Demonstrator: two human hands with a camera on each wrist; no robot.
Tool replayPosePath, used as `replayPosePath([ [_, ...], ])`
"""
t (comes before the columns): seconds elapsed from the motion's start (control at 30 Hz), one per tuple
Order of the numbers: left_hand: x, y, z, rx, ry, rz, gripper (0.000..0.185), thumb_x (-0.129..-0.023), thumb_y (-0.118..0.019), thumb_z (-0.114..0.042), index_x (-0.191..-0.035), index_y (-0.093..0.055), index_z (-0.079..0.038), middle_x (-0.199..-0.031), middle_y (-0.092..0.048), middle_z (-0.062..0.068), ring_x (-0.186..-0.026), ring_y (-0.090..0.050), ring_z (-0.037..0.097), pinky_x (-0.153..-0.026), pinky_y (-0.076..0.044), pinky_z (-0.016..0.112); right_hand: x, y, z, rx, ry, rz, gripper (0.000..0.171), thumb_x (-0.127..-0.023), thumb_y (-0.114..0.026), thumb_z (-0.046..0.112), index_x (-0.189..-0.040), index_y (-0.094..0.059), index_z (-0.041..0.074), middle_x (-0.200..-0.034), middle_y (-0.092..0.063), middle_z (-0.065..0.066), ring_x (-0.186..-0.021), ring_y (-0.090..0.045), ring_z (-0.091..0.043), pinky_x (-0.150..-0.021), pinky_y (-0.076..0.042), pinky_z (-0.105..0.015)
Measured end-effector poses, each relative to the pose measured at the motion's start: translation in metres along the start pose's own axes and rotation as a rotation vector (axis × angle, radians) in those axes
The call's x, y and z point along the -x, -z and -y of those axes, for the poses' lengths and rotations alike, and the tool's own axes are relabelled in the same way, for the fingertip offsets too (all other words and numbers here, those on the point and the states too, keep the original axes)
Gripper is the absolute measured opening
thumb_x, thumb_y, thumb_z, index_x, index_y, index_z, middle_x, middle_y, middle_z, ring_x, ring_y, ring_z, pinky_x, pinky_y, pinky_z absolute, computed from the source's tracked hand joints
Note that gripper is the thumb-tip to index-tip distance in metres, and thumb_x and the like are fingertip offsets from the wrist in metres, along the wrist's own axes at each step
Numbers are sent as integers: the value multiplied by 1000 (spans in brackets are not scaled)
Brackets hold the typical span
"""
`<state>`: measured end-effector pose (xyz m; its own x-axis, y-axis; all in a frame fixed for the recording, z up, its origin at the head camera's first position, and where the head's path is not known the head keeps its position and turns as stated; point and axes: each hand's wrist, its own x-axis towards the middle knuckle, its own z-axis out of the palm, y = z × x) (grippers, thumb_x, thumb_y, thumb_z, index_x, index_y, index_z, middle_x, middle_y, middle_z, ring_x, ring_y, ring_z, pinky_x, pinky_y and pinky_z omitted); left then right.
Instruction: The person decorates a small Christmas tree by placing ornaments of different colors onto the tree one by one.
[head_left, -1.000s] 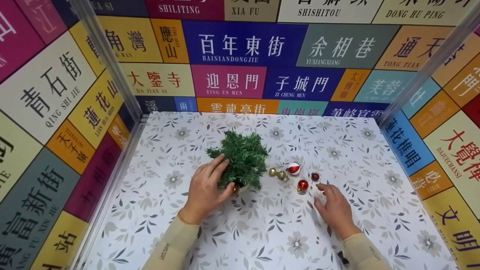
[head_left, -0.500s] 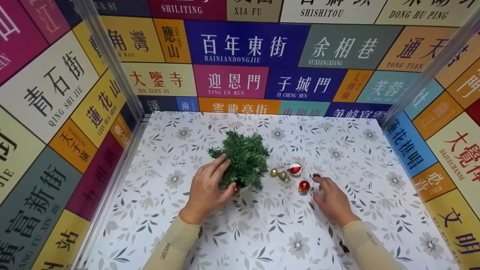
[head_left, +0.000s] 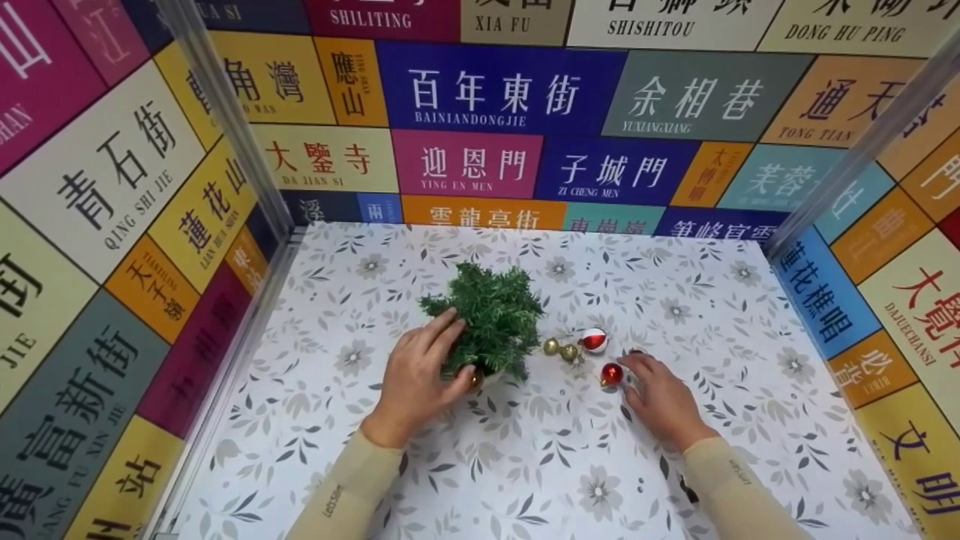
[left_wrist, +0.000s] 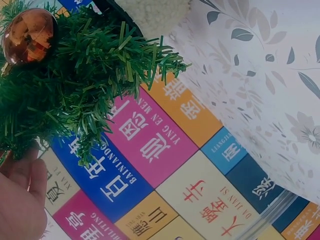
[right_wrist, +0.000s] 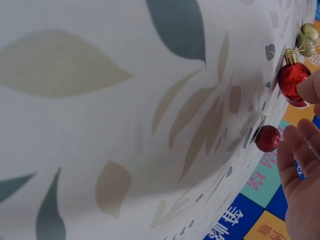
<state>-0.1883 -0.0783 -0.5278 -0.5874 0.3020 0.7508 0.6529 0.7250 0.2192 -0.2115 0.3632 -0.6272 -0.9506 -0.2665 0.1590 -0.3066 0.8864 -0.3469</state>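
Just right of the small green tree [head_left: 491,319] gripped by the left hand [head_left: 417,382], the shiny red bauble [head_left: 611,373] sits at the fingertips of the right hand [head_left: 660,401] — loosely open, thumb touching it.

two bare hands, left hand [head_left: 415,379] and right hand [head_left: 664,401], no rings or gloves. long beige sleeves [head_left: 341,491] of soft knit cloth, close at the wrists. small dark printed lettering on each forearm, too small to read.

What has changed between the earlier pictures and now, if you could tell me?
The right hand slid forward and left across the table to touch the shiny red bauble. The left hand keeps gripping the small green tree; the other baubles stayed put.
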Motion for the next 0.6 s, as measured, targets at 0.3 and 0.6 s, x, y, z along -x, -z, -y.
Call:
replayPosePath([
  [0.3,0,0,0,-5,-8,4,65,-84,-75,-33,-139,-56,-4,-146,-50,13,-105,-63,28,-94,-48,45,-5,-6,-1,42,35,54,57,-89,-71,14,-143,-54,21,-143,-48,-6,-125,-51,-37,-95,-47,-58],
  [0.6,0,0,-1,2,-4,-5,67,-83,-77,-33,-139,-56,-4,-146,-50,13,-107,-62,29,-95,-48,45,-14,-9,2,82,111,57,51,-88,-74,16,-138,-60,21,-135,-53,-5,-116,-58,-33,-90,-50,-55],
])
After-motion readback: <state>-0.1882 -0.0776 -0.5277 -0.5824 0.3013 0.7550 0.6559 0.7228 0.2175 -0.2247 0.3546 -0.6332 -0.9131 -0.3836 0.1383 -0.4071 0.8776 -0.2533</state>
